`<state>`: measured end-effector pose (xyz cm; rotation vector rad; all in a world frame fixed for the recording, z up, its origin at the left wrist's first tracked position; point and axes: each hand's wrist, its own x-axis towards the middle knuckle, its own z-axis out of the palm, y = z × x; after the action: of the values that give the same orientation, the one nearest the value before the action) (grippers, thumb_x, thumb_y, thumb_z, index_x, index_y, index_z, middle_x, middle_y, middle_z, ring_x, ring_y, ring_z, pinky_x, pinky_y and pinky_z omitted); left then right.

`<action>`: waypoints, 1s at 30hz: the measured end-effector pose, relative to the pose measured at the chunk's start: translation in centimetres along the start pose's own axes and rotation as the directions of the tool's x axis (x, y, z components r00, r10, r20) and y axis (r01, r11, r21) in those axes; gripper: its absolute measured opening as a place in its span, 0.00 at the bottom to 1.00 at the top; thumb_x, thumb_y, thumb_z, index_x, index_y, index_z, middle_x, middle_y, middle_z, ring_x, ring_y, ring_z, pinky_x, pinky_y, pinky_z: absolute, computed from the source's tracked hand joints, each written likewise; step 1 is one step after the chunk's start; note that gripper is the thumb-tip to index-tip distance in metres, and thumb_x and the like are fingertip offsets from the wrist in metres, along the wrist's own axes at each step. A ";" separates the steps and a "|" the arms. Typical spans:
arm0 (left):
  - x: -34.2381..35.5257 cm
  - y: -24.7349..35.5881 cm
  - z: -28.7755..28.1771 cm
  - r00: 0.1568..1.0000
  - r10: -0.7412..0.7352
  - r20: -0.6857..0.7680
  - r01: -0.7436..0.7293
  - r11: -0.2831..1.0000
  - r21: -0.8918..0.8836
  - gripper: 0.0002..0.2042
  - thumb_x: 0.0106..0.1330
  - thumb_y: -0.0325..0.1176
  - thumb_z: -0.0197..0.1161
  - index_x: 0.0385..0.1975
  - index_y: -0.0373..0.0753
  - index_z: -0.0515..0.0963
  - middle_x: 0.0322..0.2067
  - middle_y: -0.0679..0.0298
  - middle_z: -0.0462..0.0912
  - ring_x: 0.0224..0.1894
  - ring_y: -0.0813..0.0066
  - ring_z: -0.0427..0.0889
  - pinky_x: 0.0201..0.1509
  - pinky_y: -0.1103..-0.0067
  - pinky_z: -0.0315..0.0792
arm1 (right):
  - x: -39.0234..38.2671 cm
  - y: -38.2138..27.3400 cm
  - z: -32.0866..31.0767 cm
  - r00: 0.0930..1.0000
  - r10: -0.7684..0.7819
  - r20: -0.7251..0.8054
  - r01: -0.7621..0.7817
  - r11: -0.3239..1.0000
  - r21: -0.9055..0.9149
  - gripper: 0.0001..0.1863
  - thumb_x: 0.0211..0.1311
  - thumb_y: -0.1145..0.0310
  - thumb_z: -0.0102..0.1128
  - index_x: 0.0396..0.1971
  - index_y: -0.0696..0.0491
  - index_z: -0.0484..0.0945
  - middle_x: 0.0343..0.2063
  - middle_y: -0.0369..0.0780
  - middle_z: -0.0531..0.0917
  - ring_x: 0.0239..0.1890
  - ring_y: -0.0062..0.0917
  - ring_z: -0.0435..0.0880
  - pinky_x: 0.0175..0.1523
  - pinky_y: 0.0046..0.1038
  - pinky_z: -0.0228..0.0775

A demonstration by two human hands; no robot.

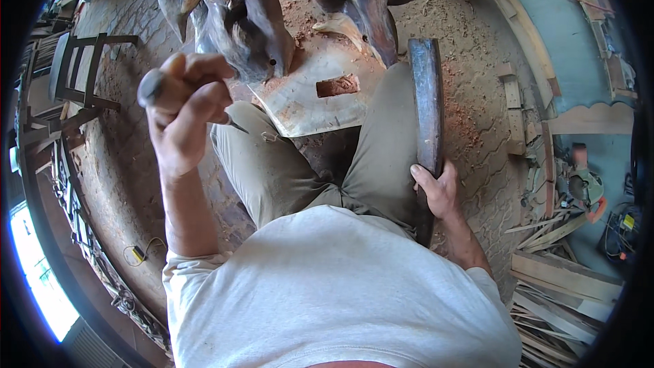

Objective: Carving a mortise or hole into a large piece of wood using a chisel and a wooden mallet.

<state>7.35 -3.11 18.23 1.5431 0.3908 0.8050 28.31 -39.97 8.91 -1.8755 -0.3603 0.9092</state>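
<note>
My left hand is raised over my left thigh, closed round a short wooden-handled tool with a rounded grey end and a thin dark point, perhaps a chisel. My right hand grips a long, dark wooden bar upright along my right thigh. In front of my knees lies a pale board with a rectangular cutout holding reddish shavings. A large, dark, glossy carved wood piece stands at the board's far side, with reddish chips around its base.
A dark wooden frame stands at the left. Along the right are timber planks, offcuts, a power saw and a dark case. The paved floor bears wood chips.
</note>
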 end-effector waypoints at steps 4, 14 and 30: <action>-0.1 -1.2 3.5 0.997 0.007 -0.083 -0.018 0.991 -0.133 0.12 0.65 0.24 0.71 0.45 0.29 0.79 0.34 0.57 0.86 0.28 0.77 0.83 0.27 0.81 0.78 | -0.1 -0.8 0.4 1.000 -0.003 -0.010 0.003 1.000 -0.006 0.17 0.64 0.59 0.70 0.39 0.58 0.77 0.24 0.35 0.79 0.24 0.19 0.78 0.30 0.26 0.71; 2.0 -1.8 7.8 0.940 -0.226 0.257 0.225 0.974 0.032 0.05 0.63 0.22 0.67 0.38 0.33 0.80 0.31 0.73 0.78 0.33 0.87 0.73 0.39 0.84 0.71 | -0.5 0.1 0.2 0.999 -0.034 -0.008 0.034 0.997 -0.062 0.17 0.63 0.62 0.71 0.41 0.59 0.77 0.27 0.36 0.80 0.25 0.19 0.79 0.32 0.26 0.73; -17.9 -20.7 -18.2 0.416 -0.641 -0.646 0.909 0.279 0.308 0.15 0.59 0.40 0.72 0.32 0.33 0.84 0.22 0.57 0.86 0.22 0.68 0.86 0.26 0.69 0.79 | 0.7 2.7 -0.7 0.992 0.121 -0.030 -0.122 0.992 -0.042 0.17 0.70 0.62 0.66 0.42 0.62 0.75 0.29 0.40 0.81 0.27 0.24 0.80 0.34 0.29 0.74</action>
<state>-13.23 1.27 -7.08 1.4432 1.7996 0.0949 28.90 -41.26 6.46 -1.9651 -0.2529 0.9624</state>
